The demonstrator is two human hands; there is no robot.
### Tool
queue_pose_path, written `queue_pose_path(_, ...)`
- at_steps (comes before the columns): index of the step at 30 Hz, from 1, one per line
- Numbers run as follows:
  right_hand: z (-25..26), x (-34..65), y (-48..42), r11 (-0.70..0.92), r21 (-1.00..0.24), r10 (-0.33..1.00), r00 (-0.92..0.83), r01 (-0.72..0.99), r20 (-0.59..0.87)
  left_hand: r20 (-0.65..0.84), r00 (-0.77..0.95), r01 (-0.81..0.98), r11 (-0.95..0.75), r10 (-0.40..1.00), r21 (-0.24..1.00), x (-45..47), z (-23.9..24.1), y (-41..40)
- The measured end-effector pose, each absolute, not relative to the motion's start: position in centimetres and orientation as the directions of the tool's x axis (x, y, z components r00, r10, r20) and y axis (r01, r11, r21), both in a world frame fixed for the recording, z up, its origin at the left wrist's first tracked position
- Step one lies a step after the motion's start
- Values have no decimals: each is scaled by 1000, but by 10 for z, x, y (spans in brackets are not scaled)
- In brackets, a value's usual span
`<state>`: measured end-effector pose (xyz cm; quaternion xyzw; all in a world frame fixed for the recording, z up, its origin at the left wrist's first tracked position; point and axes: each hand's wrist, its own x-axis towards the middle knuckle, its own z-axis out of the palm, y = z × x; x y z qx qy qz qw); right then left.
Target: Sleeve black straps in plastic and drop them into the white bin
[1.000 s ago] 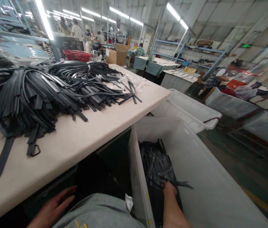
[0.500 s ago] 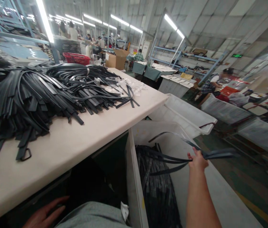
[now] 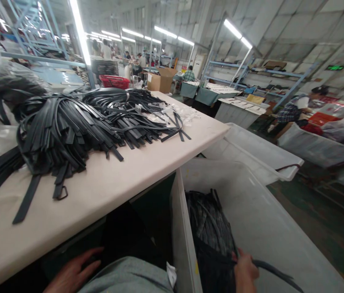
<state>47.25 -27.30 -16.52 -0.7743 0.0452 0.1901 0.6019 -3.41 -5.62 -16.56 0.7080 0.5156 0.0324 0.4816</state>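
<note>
My right hand [image 3: 245, 266] is down inside a deep white bin [image 3: 269, 221], its fingers closed round dark straps [image 3: 277, 273] whose ends trail out to the right. Beneath and left of that hand, a bundle of similar black straps [image 3: 213, 224] lies in the bin. My left hand [image 3: 75, 270] hangs low beside my grey-clad lap, below the table edge, fingers extended and apart with nothing in them. A large heap of black straps [image 3: 68, 130] is spread on the pale tabletop [image 3: 147, 173], and one strap near the front carries a metal buckle [image 3: 64, 193].
Another white bin [image 3: 260, 152] stands beyond the nearer one. On the table's far side are a red basket [image 3: 114, 81] and a cardboard box [image 3: 161, 81]. At the right a person [image 3: 294, 108] sits among white carts. Clear plastic bags [image 3: 13, 75] lie at the left.
My right hand has dropped lower into the bin with the straps, which were stretched across it in the air before. The view has turned slightly left. My left hand stays by my lap.
</note>
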Motion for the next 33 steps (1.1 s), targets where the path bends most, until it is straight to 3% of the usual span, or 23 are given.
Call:
queue_pose_path(3,-138,481,-225,-309,-927,286,909,-213,-304,-448,479,690,-8,755,723,-31,-170,-55)
queue_pose_path(6,-93,467,-166,-314,-944,595,753,-103,-281,-402,472,636,12,785,771,-24,-158,-54)
queue_pose_path(9,-49,409,-113,-265,-964,868,427,-35,-254,-329,416,547,56,848,836,-15,-127,-55)
queue_pose_path(11,-30,353,-86,-221,-974,975,23,-46,-223,-280,377,442,94,883,892,-11,-102,-55)
queue_pose_path(14,-19,266,-60,-270,-954,866,-465,-130,-182,-182,342,182,125,922,975,-10,-66,-52)
queue_pose_path(17,-24,192,-46,-356,-930,711,-671,-89,-208,-68,262,-33,80,963,996,-18,-39,-48)
queue_pose_path(20,-34,142,-38,-345,-937,631,-724,58,-277,-36,149,-127,55,988,990,-30,-25,-47)
queue_pose_path(24,-43,107,-32,-299,-943,590,-748,146,-303,-146,-4,-138,144,989,980,-46,-26,-49)
queue_pose_path(29,-50,98,-24,-301,-934,578,-742,192,-339,-161,33,-116,164,986,980,-59,-31,-56)
queue_pose_path(33,-75,94,-15,-349,-921,640,-674,172,-368,-121,154,-37,129,981,991,-60,-30,-58)
